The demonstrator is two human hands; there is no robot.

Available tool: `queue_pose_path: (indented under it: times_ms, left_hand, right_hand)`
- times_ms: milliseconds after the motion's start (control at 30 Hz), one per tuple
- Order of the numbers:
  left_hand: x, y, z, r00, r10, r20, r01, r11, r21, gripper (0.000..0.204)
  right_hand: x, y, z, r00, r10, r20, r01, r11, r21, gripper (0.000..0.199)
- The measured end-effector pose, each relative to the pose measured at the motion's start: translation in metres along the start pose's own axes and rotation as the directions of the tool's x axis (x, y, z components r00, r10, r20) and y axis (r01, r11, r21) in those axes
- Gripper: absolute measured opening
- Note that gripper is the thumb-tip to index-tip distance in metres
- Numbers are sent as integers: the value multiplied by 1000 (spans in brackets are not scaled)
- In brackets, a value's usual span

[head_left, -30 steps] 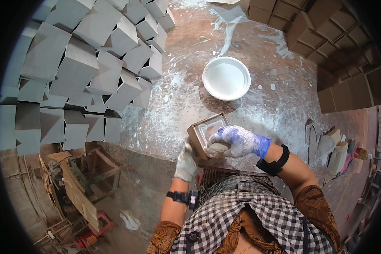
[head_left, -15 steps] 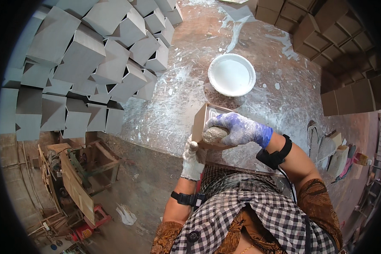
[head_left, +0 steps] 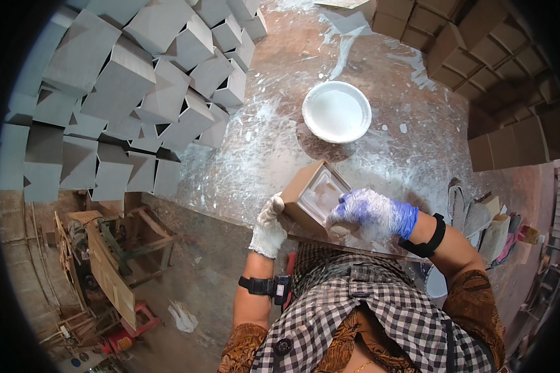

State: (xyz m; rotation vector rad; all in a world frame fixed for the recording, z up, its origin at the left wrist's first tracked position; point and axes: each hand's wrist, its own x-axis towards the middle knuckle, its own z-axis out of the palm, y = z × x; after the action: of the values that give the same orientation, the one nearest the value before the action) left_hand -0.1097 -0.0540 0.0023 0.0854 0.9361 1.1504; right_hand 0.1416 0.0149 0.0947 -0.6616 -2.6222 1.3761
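A small brown open box point(head_left: 303, 180) is tilted in front of me, with white smears on its inner faces. My left hand point(head_left: 269, 227), in a white knit glove, grips the box by its left side. My right hand point(head_left: 374, 214), in a purple glove caked with white, is closed at the box's right near edge. Under its fingers shows a little of a rough, rounded sponge point(head_left: 340, 230); the rest is hidden. Beyond the box stands a white bowl point(head_left: 336, 112) of white liquid.
The worktable point(head_left: 261, 133) is streaked with white. Many grey-white boxes point(head_left: 127, 78) are stacked at the left, and brown boxes point(head_left: 507, 149) at the far right. Grey cloths point(head_left: 477, 214) lie at the right edge. A wooden frame point(head_left: 149, 233) stands on the floor at the left.
My right hand has moved off the box's open top to its right near edge, turning the sponge under. The box has tilted, showing more of its inside. My left hand has shifted slightly left.
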Motion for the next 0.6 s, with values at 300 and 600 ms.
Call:
queue_pose_path:
  times_ms: [300,600]
  left_hand:
    - [8,8,12,997,-30,-69,26,998,-64,60]
    - [22,19,22,993,-116,-6,115,991,-74,66]
  right_hand:
    - [9,25,13,739,512,-438,1,649,761,39]
    - [58,10,16,689,557,-464,-295,800,522,35]
